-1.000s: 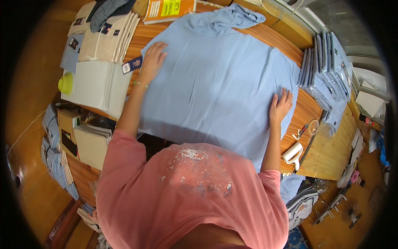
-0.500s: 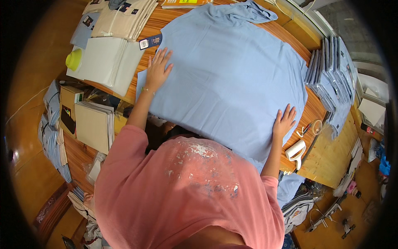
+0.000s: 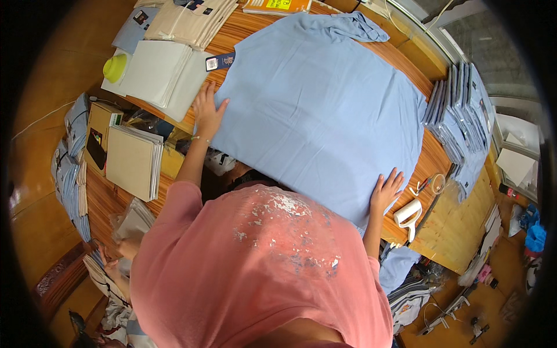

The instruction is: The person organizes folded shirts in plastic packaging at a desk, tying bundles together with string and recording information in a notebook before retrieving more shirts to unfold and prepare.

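Observation:
A light blue shirt [image 3: 319, 110] lies spread over the wood-grain table, its sleeve bunched at the far edge. My left hand [image 3: 209, 113] rests at the shirt's left edge, fingers extended past it onto the tabletop, thumb on the cloth. Flat on the near right part of the shirt is my right hand [image 3: 386, 191], its fingers apart. Neither hand grips anything. A dark blue hang tag [image 3: 220, 62] sticks out from the left side of the shirt.
Right of the shirt are a white lint roller [image 3: 408, 216], a tape roll [image 3: 438, 184] and stacked folded blue shirts [image 3: 461, 113]. Pale sheets [image 3: 156, 72] and a yellow-green cup-like object [image 3: 115, 68] sit at the left. Another person's hand [image 3: 110, 255] shows at lower left.
My left hand has slid left and nearer, from lying on the cloth to the shirt's edge. My right hand has shifted slightly nearer. The shirt's wrinkles look smoother on the left.

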Demonstrator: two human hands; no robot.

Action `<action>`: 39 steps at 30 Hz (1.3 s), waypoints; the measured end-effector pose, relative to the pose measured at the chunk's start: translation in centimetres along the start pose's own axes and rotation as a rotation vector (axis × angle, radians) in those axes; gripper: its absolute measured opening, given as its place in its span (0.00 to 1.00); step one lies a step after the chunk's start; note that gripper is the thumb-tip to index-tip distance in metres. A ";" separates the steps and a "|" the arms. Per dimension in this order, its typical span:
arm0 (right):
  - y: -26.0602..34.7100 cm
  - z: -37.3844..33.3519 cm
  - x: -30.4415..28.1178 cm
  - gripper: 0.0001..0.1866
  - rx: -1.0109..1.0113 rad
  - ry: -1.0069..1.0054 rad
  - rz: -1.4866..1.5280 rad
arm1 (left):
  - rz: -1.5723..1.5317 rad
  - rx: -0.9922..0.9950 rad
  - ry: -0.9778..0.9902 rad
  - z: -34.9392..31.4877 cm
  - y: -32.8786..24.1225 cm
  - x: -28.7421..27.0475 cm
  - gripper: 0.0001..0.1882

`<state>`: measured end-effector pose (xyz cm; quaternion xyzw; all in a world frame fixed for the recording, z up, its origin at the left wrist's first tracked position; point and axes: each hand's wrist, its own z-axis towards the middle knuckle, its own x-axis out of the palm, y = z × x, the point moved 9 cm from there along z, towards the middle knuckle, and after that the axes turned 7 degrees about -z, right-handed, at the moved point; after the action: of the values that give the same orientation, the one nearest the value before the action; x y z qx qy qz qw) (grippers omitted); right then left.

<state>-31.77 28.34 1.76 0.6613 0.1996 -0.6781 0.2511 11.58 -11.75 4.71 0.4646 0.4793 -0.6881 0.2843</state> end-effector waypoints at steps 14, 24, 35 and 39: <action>0.2 -0.2 -0.1 0.28 0.010 -0.034 -0.021 | -0.794 -0.244 0.614 2.5 4.5 4.0 0.19; 0.3 -0.3 -0.3 0.28 0.008 -0.063 -0.013 | -0.343 -0.139 -0.010 7.0 -1.1 0.7 0.24; -0.1 -0.3 -0.3 0.28 0.026 -0.058 0.005 | -0.242 -0.052 0.128 11.4 -2.0 5.0 0.23; 0.3 -0.2 -0.4 0.28 0.019 -0.060 0.011 | -0.197 0.015 -0.116 13.2 1.2 2.6 0.27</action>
<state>-31.48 28.27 2.19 0.6441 0.1817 -0.6981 0.2543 6.66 -24.27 3.28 0.3766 0.5003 -0.7421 0.2392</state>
